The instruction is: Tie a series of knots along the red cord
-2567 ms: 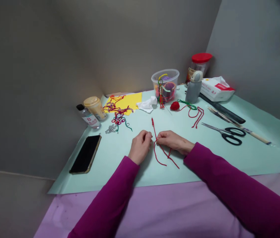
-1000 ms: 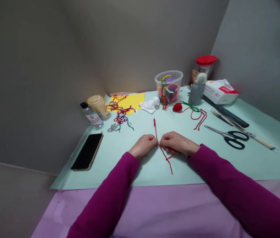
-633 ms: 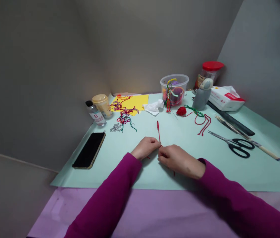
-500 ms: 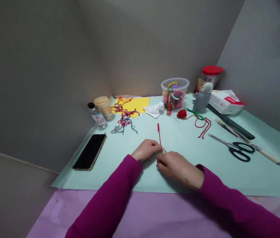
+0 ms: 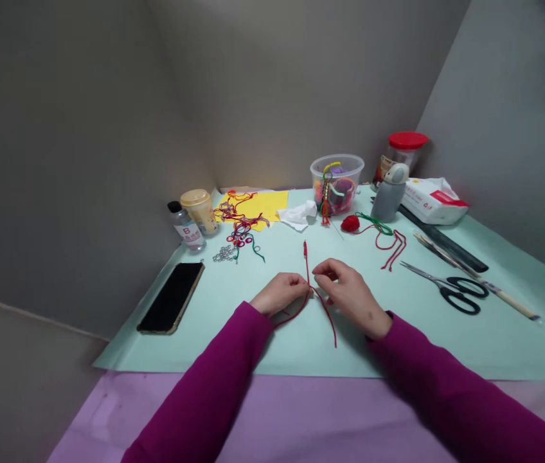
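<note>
A red cord (image 5: 306, 251) runs from a thicker, knotted-looking far end down to my left hand (image 5: 282, 292). The fingers of that hand are closed in a pinch around the cord. Below the pinch the cord splits into loose strands, one curving left under the hand and one trailing toward the front right. My right hand (image 5: 350, 299) hovers just right of the cord. Its fingers are bent but apart, and I see nothing held between them. Black-handled scissors (image 5: 446, 283) lie farther right on the pale green table cover (image 5: 282, 357).
At left are a phone (image 5: 171, 298), a small bottle (image 5: 187, 228), a lidded cup (image 5: 199, 211) and metal rings (image 5: 225, 253). Cords lie on yellow paper (image 5: 277, 204). Behind stand a clear tub (image 5: 318, 168), a grey bottle (image 5: 389, 200) and a tissue pack (image 5: 434, 202).
My right hand has let go of the cord and moved up and slightly right, its fingers parting. A loose strand now trails toward the front right. The left hand keeps its pinch.
</note>
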Demonstrator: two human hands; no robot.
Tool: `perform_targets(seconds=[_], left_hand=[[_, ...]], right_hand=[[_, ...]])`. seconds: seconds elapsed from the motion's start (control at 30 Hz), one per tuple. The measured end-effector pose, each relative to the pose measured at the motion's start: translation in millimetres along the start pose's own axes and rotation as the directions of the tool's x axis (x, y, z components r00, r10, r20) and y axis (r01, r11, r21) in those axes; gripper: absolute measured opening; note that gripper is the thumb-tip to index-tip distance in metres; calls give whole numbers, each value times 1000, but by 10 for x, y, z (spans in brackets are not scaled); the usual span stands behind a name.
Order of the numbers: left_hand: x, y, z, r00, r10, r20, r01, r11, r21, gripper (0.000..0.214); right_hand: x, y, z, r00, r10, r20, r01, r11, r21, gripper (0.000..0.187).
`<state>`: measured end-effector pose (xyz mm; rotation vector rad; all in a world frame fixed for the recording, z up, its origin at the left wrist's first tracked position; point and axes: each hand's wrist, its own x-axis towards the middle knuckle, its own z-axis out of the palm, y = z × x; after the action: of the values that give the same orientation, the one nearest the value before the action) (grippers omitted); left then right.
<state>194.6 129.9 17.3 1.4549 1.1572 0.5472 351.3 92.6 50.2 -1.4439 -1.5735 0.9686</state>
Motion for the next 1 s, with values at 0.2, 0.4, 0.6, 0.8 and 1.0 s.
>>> perform_targets(seconds=[0.2, 0.4, 0.6, 0.8, 1.0], left_hand=[[-17, 43, -22, 999, 21, 44, -20, 1000, -17, 25], [-30, 52, -28, 1000, -6, 29, 4, 998, 60, 24], [-31, 36, -7, 998, 52, -22, -48, 984, 170, 24], [-98, 63, 38, 976, 201, -81, -143, 878, 457, 16], [-270, 217, 39, 938, 310, -154, -129, 725, 676, 22]], right_hand=[[56, 144, 37, 903, 246, 351, -358, 884, 301, 15], [92, 197, 27, 902, 274, 333, -356, 909, 217, 7], [127, 173, 22, 923, 274, 269, -318, 938, 137, 15], [182, 219, 58, 928, 261, 267, -281, 959, 36, 17], [186, 260, 79, 940, 237, 245, -262, 962, 75, 14]])
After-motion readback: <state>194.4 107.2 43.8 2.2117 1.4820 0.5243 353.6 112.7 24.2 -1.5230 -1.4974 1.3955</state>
